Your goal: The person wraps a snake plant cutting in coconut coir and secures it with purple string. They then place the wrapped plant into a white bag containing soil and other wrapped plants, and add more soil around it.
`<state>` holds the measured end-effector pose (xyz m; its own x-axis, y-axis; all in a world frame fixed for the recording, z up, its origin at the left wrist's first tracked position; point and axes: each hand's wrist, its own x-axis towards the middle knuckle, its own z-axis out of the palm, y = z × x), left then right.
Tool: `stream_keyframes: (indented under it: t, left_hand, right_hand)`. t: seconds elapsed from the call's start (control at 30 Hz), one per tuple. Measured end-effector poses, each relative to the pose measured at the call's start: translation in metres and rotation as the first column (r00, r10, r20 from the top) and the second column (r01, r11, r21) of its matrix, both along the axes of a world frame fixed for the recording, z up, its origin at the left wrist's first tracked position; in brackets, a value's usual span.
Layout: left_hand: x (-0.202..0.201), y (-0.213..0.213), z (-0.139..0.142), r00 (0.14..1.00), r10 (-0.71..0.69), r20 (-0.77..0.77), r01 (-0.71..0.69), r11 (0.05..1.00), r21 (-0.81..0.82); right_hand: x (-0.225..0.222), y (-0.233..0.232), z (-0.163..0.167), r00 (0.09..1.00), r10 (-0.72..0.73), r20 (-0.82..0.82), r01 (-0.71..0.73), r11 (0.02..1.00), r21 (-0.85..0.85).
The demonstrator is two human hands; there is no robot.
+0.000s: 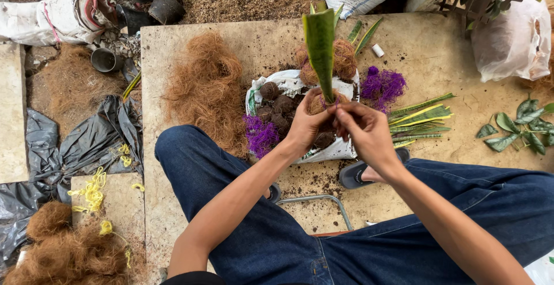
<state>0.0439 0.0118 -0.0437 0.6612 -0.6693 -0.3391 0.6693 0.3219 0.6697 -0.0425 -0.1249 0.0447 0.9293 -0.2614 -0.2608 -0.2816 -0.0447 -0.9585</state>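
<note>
The left hand (307,124) is wrapped around a ball of brown coconut fibre (321,103) at the foot of an upright green leaf cutting (320,45), fingers closed on it, held just above an open white sack (288,80); the right hand (363,129) meets it from the other side, fingertips pinched together on what looks like a purple thread at the ball's rim — too fine to be sure. The risk, as I judge it, lies in that grip: if the left hand slackens, the loose fibre could spring apart and shed its soil, and the tall leaf, top-heavy, could tip or slide out of the ball; a hard pull on the thread might cut into the leaf base. In the sack lie dark, round soil balls (280,107) — about six show, others hidden under the hands. Behind it stands one finished fibre ball (344,58) with leaves. Two tufts of purple thread (382,86) flank the sack, the other (261,135) near the left knee. One large heap of loose fibre (208,88) lies to the left on the slab, one bundle of striped leaf cuttings (420,120) to the right, and a leafy sprig (522,126) well apart beyond it.
</note>
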Motion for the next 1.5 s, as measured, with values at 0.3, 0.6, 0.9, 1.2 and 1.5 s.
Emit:
stream_keyframes:
  t: [0.3,0.6,0.9,1.2,1.5]
  left_hand:
    - [0.004,0.000,0.000,0.977,0.152,-0.153,-0.180,0.964,-0.197]
    - [0.007,0.004,-0.004,0.954,0.139,-0.265,-0.191,0.965,-0.179]
    - [0.007,0.002,-0.015,0.944,0.228,-0.240,-0.278,0.940,-0.200]
    - [0.002,0.000,-0.005,0.943,0.209,-0.261,-0.202,0.978,0.053]
    - [0.009,0.000,-0.017,0.939,0.179,-0.293,-0.238,0.954,-0.182]
  right_hand:
    - [-0.007,0.025,-0.007,0.998,0.000,-0.070,0.004,0.998,0.056]
    - [-0.005,0.020,-0.013,0.994,-0.036,-0.107,0.042,0.998,0.055]
    - [-0.008,0.017,-0.004,0.993,-0.115,0.000,0.115,0.993,0.035]
    - [-0.007,0.028,-0.036,0.971,-0.058,-0.232,0.162,0.873,0.460]
    - [0.003,0.018,-0.047,0.990,-0.040,-0.134,0.052,0.994,0.093]
